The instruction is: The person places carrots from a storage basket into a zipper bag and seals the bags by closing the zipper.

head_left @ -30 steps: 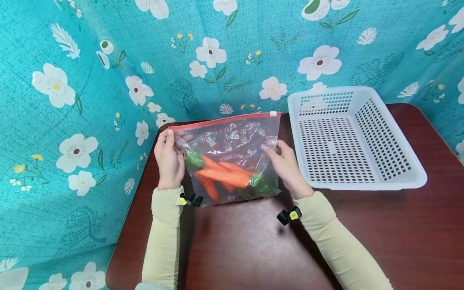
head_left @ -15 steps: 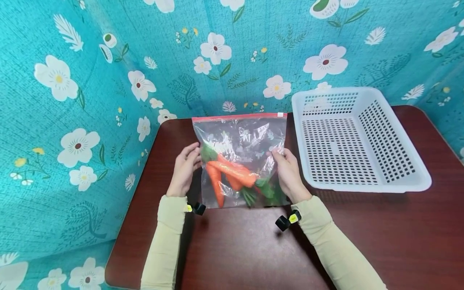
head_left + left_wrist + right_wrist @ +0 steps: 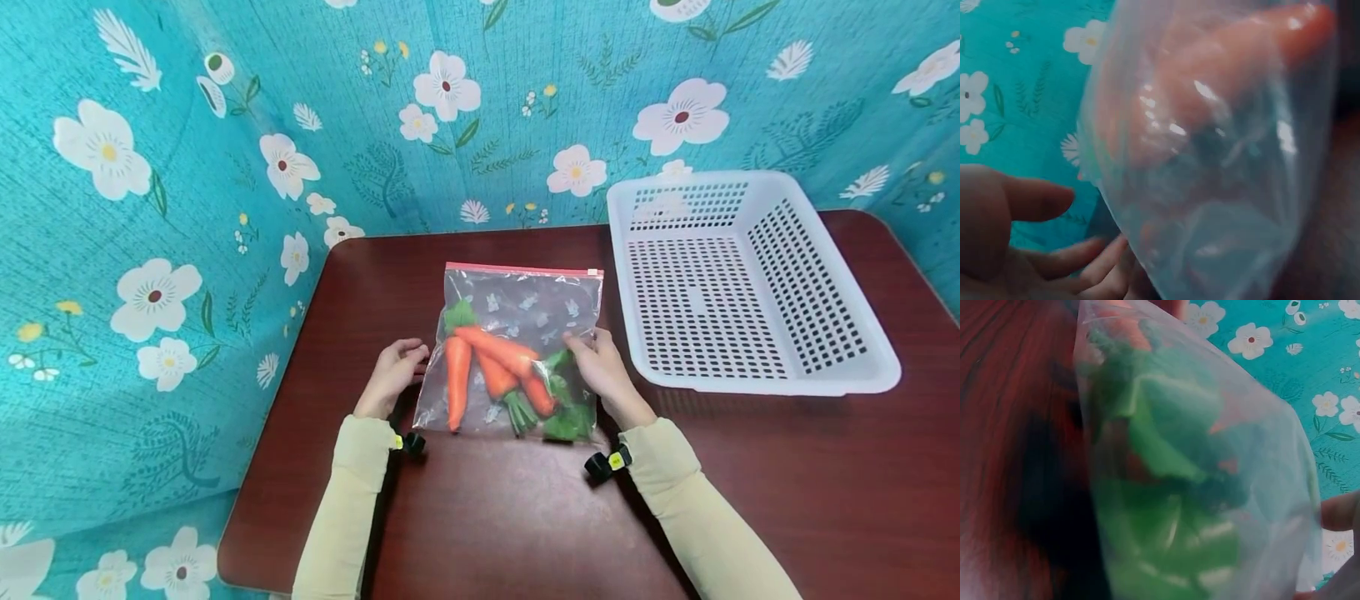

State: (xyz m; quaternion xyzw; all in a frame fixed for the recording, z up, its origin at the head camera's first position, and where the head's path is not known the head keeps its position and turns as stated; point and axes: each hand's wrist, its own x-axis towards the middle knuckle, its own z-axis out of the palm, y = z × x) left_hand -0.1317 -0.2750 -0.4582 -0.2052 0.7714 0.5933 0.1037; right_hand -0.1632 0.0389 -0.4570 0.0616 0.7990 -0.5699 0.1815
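A clear slider zip bag (image 3: 517,304) with a red seal along its top lies low over the table in the head view. Inside it are several orange carrots (image 3: 459,375) with green tops. My right hand (image 3: 603,367) pinches the bag's right edge, thumb on the upper side. To the left, my left hand (image 3: 393,375) is beside the bag with its fingers loosely extended. In the left wrist view, the left thumb (image 3: 1041,200) stands apart from the plastic and the fingertips reach the bag's edge; whether they touch it I cannot tell. Green leaves (image 3: 1166,444) fill the right wrist view.
A white perforated plastic basket (image 3: 870,358) stands at the right rear of the dark red wooden table (image 3: 517,525). Behind and left of the table hangs a turquoise flowered cloth (image 3: 510,100). Small black wrist cameras (image 3: 598,467) sit on the sleeves.
The bag has come down flatter and moved right, toward the person. My left hand has let go of its upper left corner and lowered; my right hand has kept hold of the right edge.
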